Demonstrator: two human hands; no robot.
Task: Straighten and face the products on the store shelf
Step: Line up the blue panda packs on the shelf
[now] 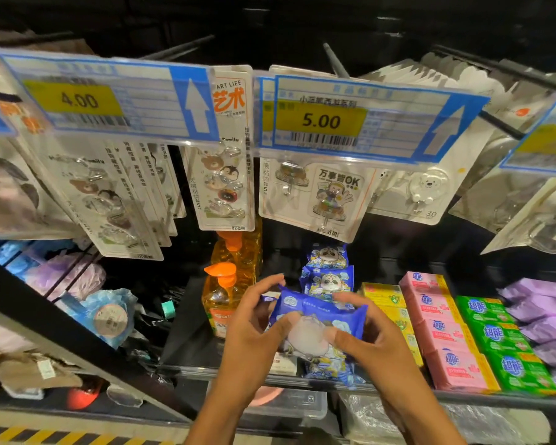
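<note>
Both hands hold one blue packet with a pale cartoon figure, lifted just above the front of the black shelf. My left hand grips its left end, thumb on the front. My right hand grips its right end, thumb pressing the pale figure. Behind it a row of like blue panda packets runs toward the back of the shelf. Another such packet lies at the shelf's front edge under my hands.
Orange pump bottles stand left of the packets. Yellow, pink and green soap bars lie in rows to the right, then purple packs. Carded hooks and price tags hang overhead.
</note>
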